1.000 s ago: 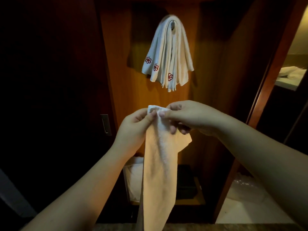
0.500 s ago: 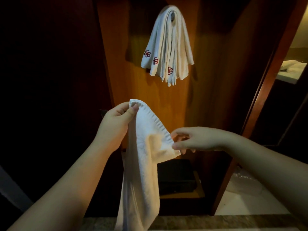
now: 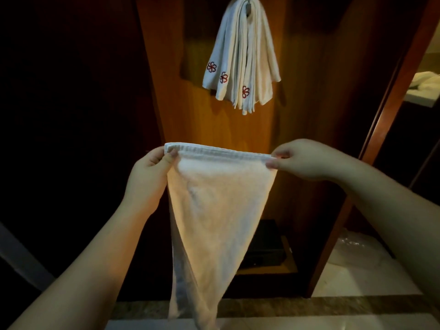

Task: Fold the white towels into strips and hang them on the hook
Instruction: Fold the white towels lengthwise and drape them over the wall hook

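One white towel (image 3: 214, 201) is hanging between our hands, its hemmed top edge stretched level and the rest narrowing downward. We are pinching its left corner in our left hand (image 3: 152, 172) and its right corner in our right hand (image 3: 302, 160), each grip clamped on the cloth. Above it, folded towels (image 3: 240, 58) with red flower marks are hanging from the hook (image 3: 248, 8) on the wooden panel (image 3: 185, 110). Below, a dark box (image 3: 269, 244) is sitting on a low shelf (image 3: 289, 267).

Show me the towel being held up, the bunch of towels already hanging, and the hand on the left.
held towel (image 3: 219, 198), head view, middle of the cloth.
hanging towels (image 3: 242, 63), head view, middle of the bunch.
left hand (image 3: 150, 172), head view, back of the hand.
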